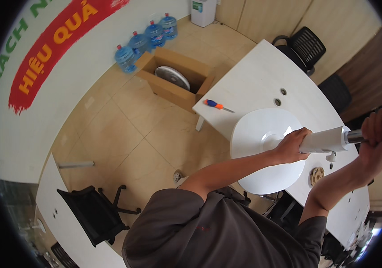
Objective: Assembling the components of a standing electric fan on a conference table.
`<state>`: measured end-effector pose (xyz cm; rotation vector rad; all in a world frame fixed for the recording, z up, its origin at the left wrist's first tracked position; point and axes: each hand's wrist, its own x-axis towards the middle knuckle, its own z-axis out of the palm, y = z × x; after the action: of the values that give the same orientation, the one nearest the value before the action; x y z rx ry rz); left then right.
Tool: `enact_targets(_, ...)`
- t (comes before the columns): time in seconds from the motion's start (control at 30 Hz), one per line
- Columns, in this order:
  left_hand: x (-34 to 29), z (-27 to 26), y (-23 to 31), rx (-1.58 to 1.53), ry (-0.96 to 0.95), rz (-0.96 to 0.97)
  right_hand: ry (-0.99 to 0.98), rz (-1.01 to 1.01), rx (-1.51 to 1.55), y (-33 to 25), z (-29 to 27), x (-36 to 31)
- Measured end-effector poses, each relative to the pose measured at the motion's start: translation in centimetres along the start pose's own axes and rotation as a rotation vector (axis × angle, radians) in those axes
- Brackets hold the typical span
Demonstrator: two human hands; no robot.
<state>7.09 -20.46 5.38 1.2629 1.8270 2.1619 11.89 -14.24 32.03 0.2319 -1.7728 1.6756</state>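
Observation:
A white stand with a broad round base (251, 143) overlaps the table's near edge; whether the base touches the tabletop, I cannot tell. From it a white tube (324, 140) extends to the right, with a chrome pole (355, 136) coming out of its end. My left hand (290, 146) is wrapped round the tube close to the base. Farther right, my right hand (376, 140) closes round the chrome pole, whose far end is hidden. A small white knob (331, 157) sticks out of the tube's side.
On the white table (249, 89) lie a blue-and-orange screwdriver (213, 104) and a round beige object (317, 176). An open cardboard box (173, 99) on the floor contains a round grey-white part (172, 76). Water jugs (139, 43) line the wall; black chairs (93, 214) stand around.

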Motion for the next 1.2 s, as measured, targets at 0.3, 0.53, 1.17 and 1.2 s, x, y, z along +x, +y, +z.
enact_targets(0.3, -7.9, -18.6, 4.4, 0.164, 0.357, 0.04, -0.557, -0.004, 0.259, 0.1, 18.5, 0.0)
enact_targets(0.53, -14.4, -34.9, 1.5, 0.317, 0.575, -0.035, -0.385, 0.254, 0.448, 7.4, 35.0, -3.2)
enact_targets(1.17, -36.8, -60.0, -15.9, 0.883, 1.049, -0.809, -0.721, 0.343, 0.284, 42.9, 64.3, -16.1)
enact_targets(1.2, -38.1, -59.4, -16.2, 0.86, 1.099, -0.849, -0.767, 0.375, 0.251, 44.9, 65.2, -16.9)
